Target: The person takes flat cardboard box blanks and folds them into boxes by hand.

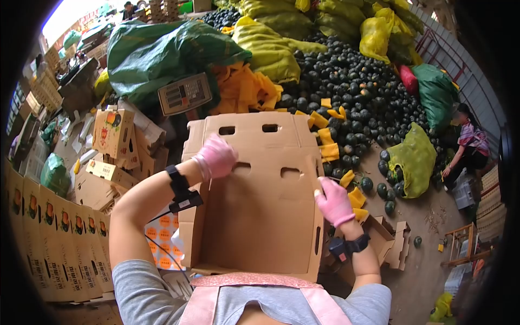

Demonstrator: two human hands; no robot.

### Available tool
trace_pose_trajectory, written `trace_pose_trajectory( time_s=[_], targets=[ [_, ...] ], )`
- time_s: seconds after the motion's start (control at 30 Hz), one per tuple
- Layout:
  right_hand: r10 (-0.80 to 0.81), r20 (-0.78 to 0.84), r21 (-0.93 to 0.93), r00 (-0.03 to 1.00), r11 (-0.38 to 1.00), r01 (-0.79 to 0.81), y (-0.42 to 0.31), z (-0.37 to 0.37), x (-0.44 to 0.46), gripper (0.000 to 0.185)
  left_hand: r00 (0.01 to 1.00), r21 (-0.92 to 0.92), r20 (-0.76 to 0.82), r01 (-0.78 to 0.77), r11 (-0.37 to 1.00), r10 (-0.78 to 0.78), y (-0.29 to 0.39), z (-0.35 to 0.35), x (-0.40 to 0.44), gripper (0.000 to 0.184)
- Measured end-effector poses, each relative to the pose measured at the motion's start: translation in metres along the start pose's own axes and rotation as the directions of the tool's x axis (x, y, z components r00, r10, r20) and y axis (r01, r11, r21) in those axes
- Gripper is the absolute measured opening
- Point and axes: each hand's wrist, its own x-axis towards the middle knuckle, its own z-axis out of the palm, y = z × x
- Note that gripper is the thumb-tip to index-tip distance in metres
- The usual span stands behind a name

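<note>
In front of my body is an open brown cardboard box, its far panel standing up with several cut-out hand holes. My left hand, in a pink glove, is closed at the far left corner, where the side wall meets the far panel; its fingertips are partly hidden. On the other side, my right hand, also in pink, has its fingers bent around the top edge of the right wall. The inside of the box shows bare cardboard. A sheet of orange round stickers lies beside the box's left wall.
Dark green squashes are heaped ahead, with yellow net sacks behind. Folded printed cartons stand in a row at left. A green tarp bag lies beyond the box. Another person bends down at far right.
</note>
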Motion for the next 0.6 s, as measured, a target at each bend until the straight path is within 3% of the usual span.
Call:
trace_pose_trajectory(
  time_s=[0.03,0.07,0.1,0.13,0.17,0.2,0.23,0.3,0.4,0.43,0.47,0.5,0.53,0.57,0.6],
  targets=[
    [-0.035,-0.025,0.001,0.999,0.999,0.035,-0.004,-0.003,-0.005,0.03,0.923,-0.012,-0.242,0.305,0.952,-0.299,-0.013,0.02,0.002,0.024],
    [-0.075,-0.067,0.161,0.995,0.983,0.085,-0.002,-0.004,-0.006,0.028,0.643,-0.432,-0.573,0.291,0.854,-0.509,-0.033,0.022,-0.006,0.031],
    [-0.107,-0.098,0.317,0.989,0.939,0.133,0.002,-0.005,-0.012,0.025,0.259,-0.751,-0.631,0.033,0.66,-0.731,-0.042,0.03,-0.023,0.039],
    [-0.085,-0.036,0.446,0.996,0.89,0.092,0.006,0.0,-0.015,0.024,0.553,-0.903,-0.407,-0.126,0.41,-0.727,-0.041,0.056,-0.044,0.044],
    [-0.07,0.028,0.564,0.997,0.825,0.042,0.014,0.005,-0.018,0.024,0.767,-0.989,-0.149,-0.123,0.084,-0.624,-0.026,0.064,-0.058,0.048],
    [-0.064,0.087,0.671,0.994,0.742,-0.011,0.022,0.009,-0.021,0.023,0.887,-0.976,0.129,0.035,-0.214,-0.444,-0.011,0.073,-0.071,0.051],
    [-0.09,0.076,0.745,0.993,0.667,0.003,0.022,0.015,-0.022,0.019,0.878,-0.847,0.41,0.268,-0.459,-0.245,0.003,0.068,-0.081,0.053],
    [-0.134,0.124,0.755,0.983,0.656,-0.006,0.016,0.018,-0.02,0.017,0.951,-0.995,-0.089,-0.074,0.062,-0.297,0.022,0.095,-0.095,0.056],
    [-0.11,0.109,0.8,0.988,0.6,-0.021,0.013,0.021,-0.025,0.016,0.975,-0.993,-0.094,-0.106,-0.047,-0.2,0.022,0.067,-0.105,0.051],
    [-0.1,0.086,0.797,0.991,0.604,-0.008,0.015,0.025,-0.026,0.017,0.974,-0.992,-0.087,-0.105,-0.076,-0.211,0.022,0.05,-0.106,0.033],
    [-0.073,-0.069,0.758,0.995,0.644,0.1,0.014,0.03,-0.028,0.017,0.94,-0.955,-0.082,-0.169,-0.243,-0.331,0.023,0.06,-0.105,0.02],
    [0.06,-0.113,0.749,0.992,0.661,0.045,0.013,0.031,-0.033,0.018,0.892,-0.886,-0.047,-0.244,-0.394,-0.449,0.026,0.073,-0.103,0.017],
    [0.145,-0.233,0.736,0.962,0.673,0.076,0.006,0.032,-0.034,0.019,0.752,-0.85,-0.018,-0.359,-0.385,-0.659,0.041,0.069,-0.097,0.034],
    [0.223,-0.349,0.718,0.91,0.687,0.107,-0.002,0.029,-0.034,0.021,0.67,-0.936,-0.225,-0.35,-0.033,-0.707,0.047,0.057,-0.101,0.045],
    [0.099,-0.283,0.706,0.954,0.695,0.138,-0.003,0.015,-0.039,0.033,0.59,-0.902,-0.34,-0.426,0.076,-0.733,0.048,0.055,-0.099,0.045]
  ],
)
